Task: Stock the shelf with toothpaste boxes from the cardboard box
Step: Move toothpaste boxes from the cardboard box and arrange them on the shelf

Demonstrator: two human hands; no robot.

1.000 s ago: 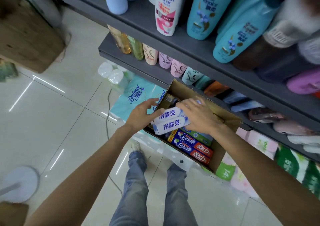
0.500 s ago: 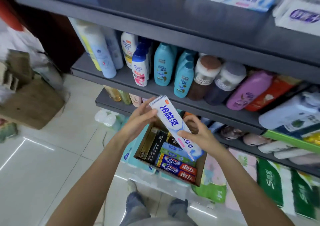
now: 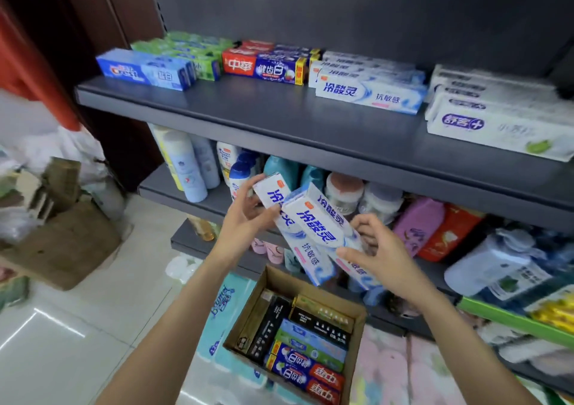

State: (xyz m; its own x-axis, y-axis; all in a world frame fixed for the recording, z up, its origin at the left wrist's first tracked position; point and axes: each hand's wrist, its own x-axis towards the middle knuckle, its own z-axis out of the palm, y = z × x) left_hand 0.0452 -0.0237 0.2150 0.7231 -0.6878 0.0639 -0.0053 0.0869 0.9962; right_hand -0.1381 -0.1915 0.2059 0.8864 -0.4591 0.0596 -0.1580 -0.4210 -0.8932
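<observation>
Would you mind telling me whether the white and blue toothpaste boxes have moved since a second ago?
Yes: the white and blue toothpaste boxes have risen out of the brown cardboard box, which stays put.

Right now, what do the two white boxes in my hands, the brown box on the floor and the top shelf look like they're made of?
White toothpaste boxes: thin printed card, likely glossy, with sharp folded edges. Cardboard box: plain brown matte cardboard, raw flap edges. Top shelf: dark grey, smooth and matte, probably painted metal, though the picture cannot confirm it.
</observation>
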